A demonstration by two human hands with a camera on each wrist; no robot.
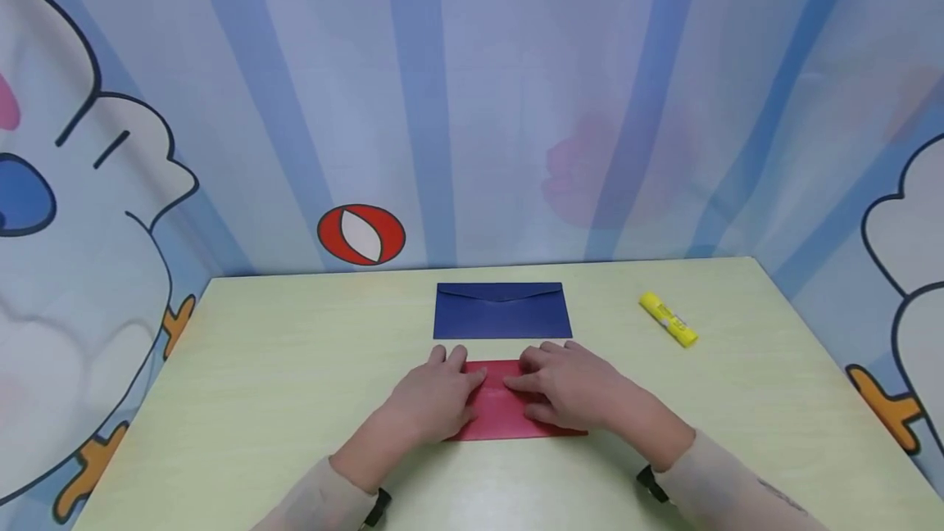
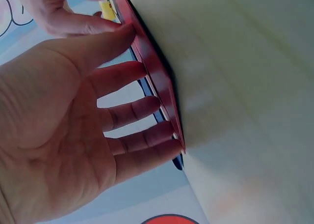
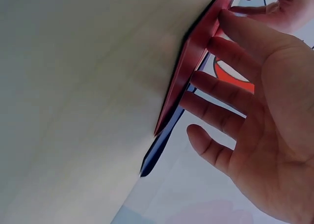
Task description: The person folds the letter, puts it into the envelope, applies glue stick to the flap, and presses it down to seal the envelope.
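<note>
A flat red envelope (image 1: pixel 501 423) lies on the table in front of the person. The left hand (image 1: pixel 435 396) rests its fingertips on the envelope's left part, and the right hand (image 1: pixel 575 383) touches its right part. In the left wrist view, the thumb and extended fingers of the left hand (image 2: pixel 64 121) reach the red envelope (image 2: pixel 157 76). The right wrist view has the right hand (image 3: pixel 279 96) with spread fingers, thumb on the red paper (image 3: pixel 189 62). The little finger looks apart from it. Both palms hide parts of the envelope in the head view.
Just behind the red envelope lies a dark blue envelope (image 1: pixel 503 319), its flap edge toward the back. A yellow glue stick (image 1: pixel 668 319) lies at the right rear of the pale table (image 1: pixel 295 367). A printed cartoon backdrop (image 1: pixel 501 105) stands along the table's far edge.
</note>
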